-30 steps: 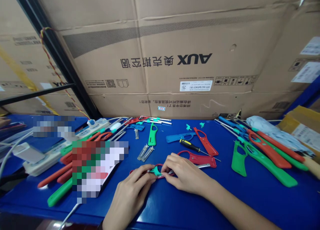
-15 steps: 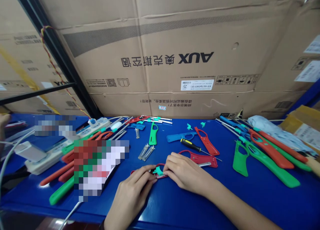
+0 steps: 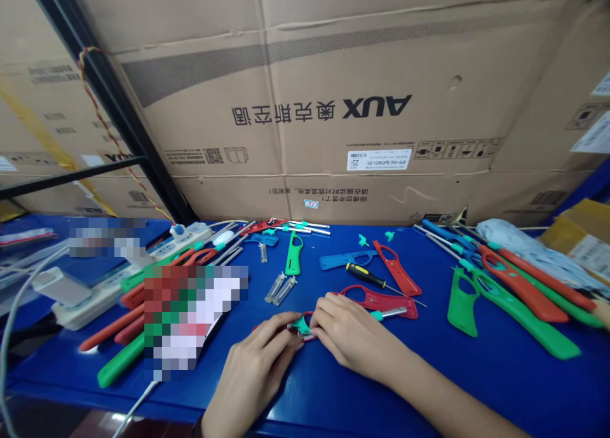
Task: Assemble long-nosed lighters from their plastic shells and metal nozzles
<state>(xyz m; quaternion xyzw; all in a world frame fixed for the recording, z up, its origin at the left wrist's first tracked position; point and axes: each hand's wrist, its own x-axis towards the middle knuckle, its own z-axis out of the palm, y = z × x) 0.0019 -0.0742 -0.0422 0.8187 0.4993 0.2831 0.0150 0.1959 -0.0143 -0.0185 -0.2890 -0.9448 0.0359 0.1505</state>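
My left hand [image 3: 257, 362] and my right hand [image 3: 352, 330] meet at the front middle of the blue table. Between them is a partly built red stick lighter [image 3: 309, 315], most of it covered by my fingers. The teal trigger [image 3: 300, 327] shows in its opening. My left fingers pinch the left side of the body, and the right fingertips press close at the trigger. From behind my right hand a metal lighter tube [image 3: 394, 312] with a teal end sticks out. A red lighter shell [image 3: 384, 300] and a yellow-black screwdriver [image 3: 365, 275] lie just beyond.
Clear fuel tanks [image 3: 281, 290], a green shell [image 3: 293, 253], a blue shell [image 3: 345, 260] and loose teal triggers [image 3: 363, 241] lie farther back. Assorted lighters [image 3: 524, 311] are piled right. More lighters, a power strip [image 3: 86, 304] and cables are at left. A large cardboard box [image 3: 305, 63] stands behind.
Both hands stay at the red lighter with only slight finger shifts. More of the metal tube and its teal end shows beside my right hand. The view has shifted slightly.
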